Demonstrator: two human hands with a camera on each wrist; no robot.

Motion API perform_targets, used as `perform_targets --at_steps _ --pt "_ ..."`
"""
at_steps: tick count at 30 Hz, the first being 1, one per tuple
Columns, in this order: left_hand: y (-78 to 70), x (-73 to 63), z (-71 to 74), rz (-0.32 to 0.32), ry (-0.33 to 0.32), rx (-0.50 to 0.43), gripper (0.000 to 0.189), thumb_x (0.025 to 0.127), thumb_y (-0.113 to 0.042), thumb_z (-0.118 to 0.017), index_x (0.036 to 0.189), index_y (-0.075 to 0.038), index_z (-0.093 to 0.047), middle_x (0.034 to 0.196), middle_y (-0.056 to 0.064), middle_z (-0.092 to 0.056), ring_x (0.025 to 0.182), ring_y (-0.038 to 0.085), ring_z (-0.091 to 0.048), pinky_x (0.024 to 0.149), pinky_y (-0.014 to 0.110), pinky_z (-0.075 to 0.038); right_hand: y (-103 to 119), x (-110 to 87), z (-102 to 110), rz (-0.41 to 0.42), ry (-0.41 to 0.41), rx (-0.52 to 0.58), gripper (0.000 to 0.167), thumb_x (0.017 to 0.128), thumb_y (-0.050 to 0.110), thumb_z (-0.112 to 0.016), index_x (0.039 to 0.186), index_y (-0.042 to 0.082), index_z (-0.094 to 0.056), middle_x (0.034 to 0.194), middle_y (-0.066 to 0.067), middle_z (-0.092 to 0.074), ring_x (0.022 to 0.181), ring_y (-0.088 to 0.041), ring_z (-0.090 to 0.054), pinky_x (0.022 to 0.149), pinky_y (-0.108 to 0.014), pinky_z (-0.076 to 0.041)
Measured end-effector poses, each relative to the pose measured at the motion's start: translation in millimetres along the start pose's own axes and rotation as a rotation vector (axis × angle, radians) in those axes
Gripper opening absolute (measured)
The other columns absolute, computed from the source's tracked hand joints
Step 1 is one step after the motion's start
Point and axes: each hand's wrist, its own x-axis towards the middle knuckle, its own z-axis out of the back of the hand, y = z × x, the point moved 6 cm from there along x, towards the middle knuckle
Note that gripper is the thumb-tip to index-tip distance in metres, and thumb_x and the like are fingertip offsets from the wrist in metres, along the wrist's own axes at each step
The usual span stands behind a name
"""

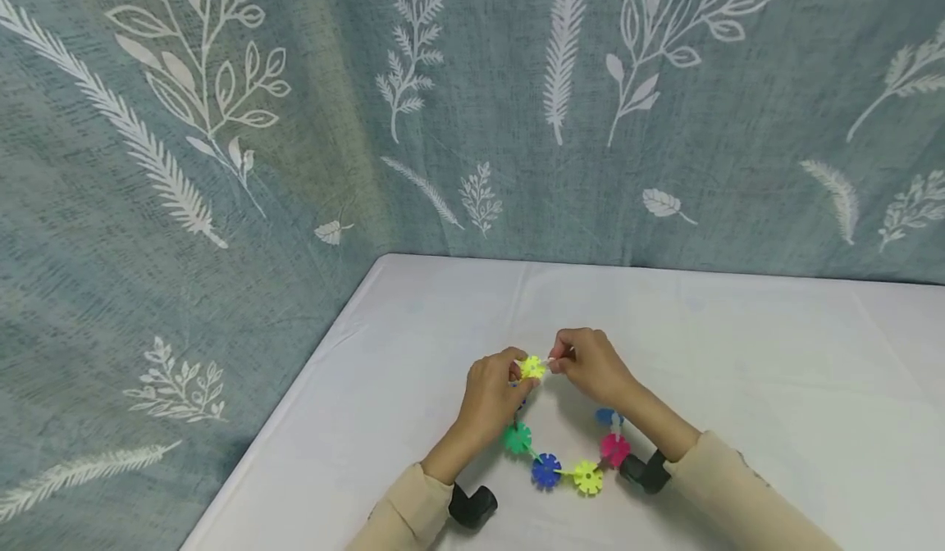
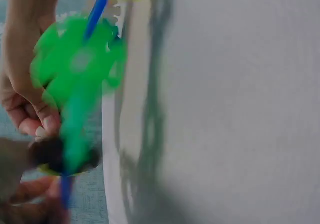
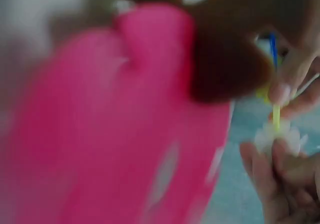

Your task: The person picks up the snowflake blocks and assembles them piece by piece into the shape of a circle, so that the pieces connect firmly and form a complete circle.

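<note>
My left hand (image 1: 490, 391) pinches a yellow notched snowflake disc (image 1: 533, 366) between thumb and fingers. With its thumb and fingertips, my right hand (image 1: 593, 364) pinches a white notched disc (image 3: 280, 135) against the yellow one's right edge. From the left hand a chain of joined discs hangs in a loop: a green disc (image 1: 518, 438), a blue disc (image 1: 546, 471), another yellow disc (image 1: 587, 478) and a pink disc (image 1: 615, 450). Beyond the pink, a blue disc (image 1: 609, 416) ends the chain under the right wrist. Another blue piece is partly hidden behind the left fingers.
A white-covered table (image 1: 775, 371) lies beneath the hands. Blue-green curtain (image 1: 502, 125) with white leaf prints rises behind and to the left. Black wrist cameras (image 1: 472, 506) hang under both forearms, the right one close to the pink disc.
</note>
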Motion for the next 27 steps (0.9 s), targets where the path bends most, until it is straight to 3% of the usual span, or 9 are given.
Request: perform_targets --at_steps 4,7,9,12,14,16,18,21,27 --pt "-0.9 3.9 -3.8 -0.018 0.048 0.046 0.025 0.076 -0.02 -0.073 0.092 -0.004 -0.064 0.077 0.006 -0.065 0.07 0.018 -0.055 0.065 0.032 -0.039 -2.5 1.4 -2.8 0.045 0.094 0.001 0.013 0.078 -0.005 -0.065 0.071 0.005 -0.06 0.078 -0.009 -0.066 0.071 -0.016 -0.065 0.06 -0.022 -0.05" --pt "-4.7 5.7 -5.5 -0.108 0.045 0.07 0.015 0.077 -0.016 -0.072 0.087 -0.006 -0.066 0.081 0.006 -0.068 0.072 0.019 -0.058 0.064 0.031 -0.043 -5.1 0.2 -3.9 0.044 0.176 0.007 0.01 0.08 -0.008 -0.061 0.081 0.002 -0.06 0.086 -0.011 -0.066 0.081 -0.022 -0.067 0.067 -0.025 -0.053" --pt "-6.5 5.8 -7.1 -0.161 0.052 0.077 0.008 0.078 -0.013 -0.071 0.083 -0.008 -0.067 0.078 0.004 -0.069 0.068 0.017 -0.06 0.062 0.026 -0.043 -5.1 -2.2 3.2 0.019 0.166 -0.078 0.012 0.08 -0.009 -0.058 0.088 0.0 -0.061 0.087 -0.012 -0.066 0.082 -0.023 -0.066 0.069 -0.028 -0.052" --pt "-3.2 4.8 -8.4 -0.164 0.071 0.072 0.004 0.079 -0.012 -0.07 0.078 -0.01 -0.067 0.076 0.002 -0.069 0.063 0.013 -0.06 0.057 0.021 -0.043 -4.6 -10.4 19.4 -0.096 0.124 -0.327 0.008 0.083 0.001 -0.061 0.091 0.001 -0.062 0.083 -0.01 -0.065 0.074 -0.022 -0.062 0.063 -0.033 -0.05" --pt "0.7 4.2 -8.7 -0.132 0.09 0.052 0.004 0.08 -0.012 -0.069 0.078 -0.01 -0.067 0.078 0.004 -0.07 0.061 0.011 -0.057 0.056 0.02 -0.042 -5.4 -20.2 27.2 -0.212 0.153 -0.483 0.015 0.083 0.016 -0.065 0.088 0.003 -0.062 0.077 -0.008 -0.063 0.066 -0.02 -0.057 0.057 -0.034 -0.046" --pt "3.8 4.0 -8.9 -0.105 0.107 0.032 0.004 0.082 -0.012 -0.068 0.079 -0.009 -0.066 0.081 0.005 -0.07 0.058 0.008 -0.053 0.054 0.019 -0.041 -7.2 -30.8 28.1 -0.296 0.232 -0.564 0.028 0.08 0.03 -0.069 0.084 0.005 -0.06 0.072 -0.005 -0.06 0.061 -0.018 -0.053 0.053 -0.034 -0.043" --pt "4.9 4.3 -9.2 -0.094 0.117 0.019 0.004 0.082 -0.011 -0.067 0.08 -0.008 -0.066 0.084 0.007 -0.07 0.054 0.005 -0.046 0.052 0.018 -0.039 -8.8 -38.8 24.6 -0.325 0.301 -0.572 0.031 0.079 0.033 -0.069 0.082 0.005 -0.056 0.07 -0.004 -0.056 0.06 -0.018 -0.051 0.052 -0.033 -0.041" --pt "5.2 4.2 -12.2 -0.082 0.144 0.007 0.005 0.083 -0.012 -0.066 0.083 -0.007 -0.065 0.086 0.008 -0.07 0.049 0.003 -0.036 0.046 0.017 -0.032 -12.7 -42.7 19.1 -0.297 0.3 -0.508 0.025 0.079 0.026 -0.069 0.08 0.006 -0.054 0.068 -0.003 -0.055 0.059 -0.016 -0.048 0.052 -0.03 -0.04" --pt "1.9 3.7 -17.0 -0.087 0.159 0.008 0.005 0.084 -0.012 -0.065 0.082 -0.007 -0.064 0.083 0.007 -0.07 0.05 0.002 -0.037 0.047 0.017 -0.03 -14.2 -34.0 11.5 -0.048 0.14 -0.351 0.016 0.08 0.015 -0.07 0.08 0.005 -0.058 0.065 0.002 -0.053 0.057 -0.008 -0.04 0.052 -0.021 -0.036"
